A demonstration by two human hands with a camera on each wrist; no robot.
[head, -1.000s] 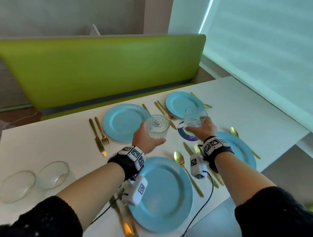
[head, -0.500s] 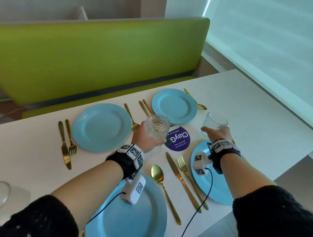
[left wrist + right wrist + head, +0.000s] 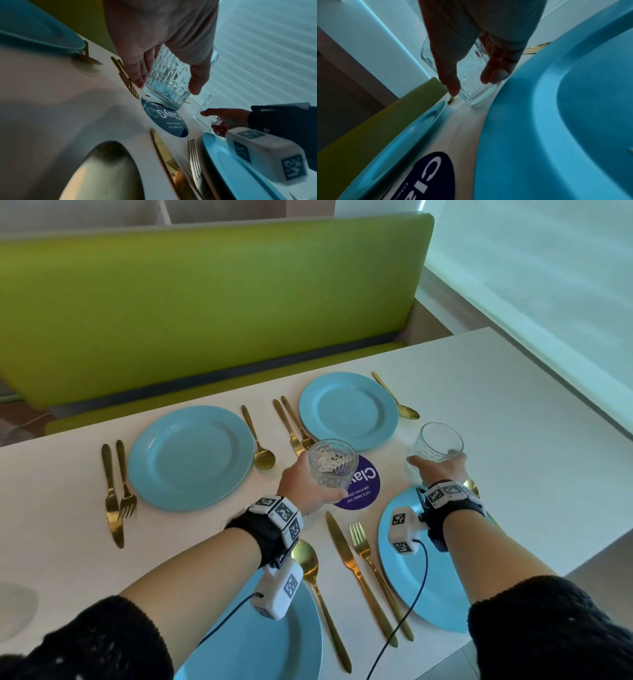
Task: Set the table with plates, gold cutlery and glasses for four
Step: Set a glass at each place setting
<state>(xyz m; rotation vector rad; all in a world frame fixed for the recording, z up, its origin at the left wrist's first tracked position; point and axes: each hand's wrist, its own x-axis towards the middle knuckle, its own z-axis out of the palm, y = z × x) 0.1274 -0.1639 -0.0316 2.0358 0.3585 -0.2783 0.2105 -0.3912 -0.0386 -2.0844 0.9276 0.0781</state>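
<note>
Several light blue plates lie on the white table (image 3: 513, 412), each flanked by gold cutlery. My left hand (image 3: 308, 484) grips a cut-pattern glass (image 3: 331, 463) just above a round purple sticker (image 3: 363, 491); the left wrist view shows this glass (image 3: 168, 79) tilted, its base low over the sticker (image 3: 164, 120). My right hand (image 3: 440, 470) holds a second glass (image 3: 436, 443), whose base sits at the tabletop beyond the near right plate (image 3: 411, 570). In the right wrist view thumb and fingers (image 3: 494, 73) wrap that glass (image 3: 471, 83) beside the plate rim (image 3: 505, 121).
A green bench (image 3: 205, 302) runs along the table's far side. A window blind (image 3: 548, 285) fills the right. Gold knife and fork (image 3: 363, 570) lie between the two near plates, a gold spoon (image 3: 308, 563) under my left wrist. A clear bowl's edge (image 3: 13, 607) shows at far left.
Both hands carried their glasses rightward and lower. The right glass went from above the sticker down to the table past the near right plate; the left glass now hovers over the sticker.
</note>
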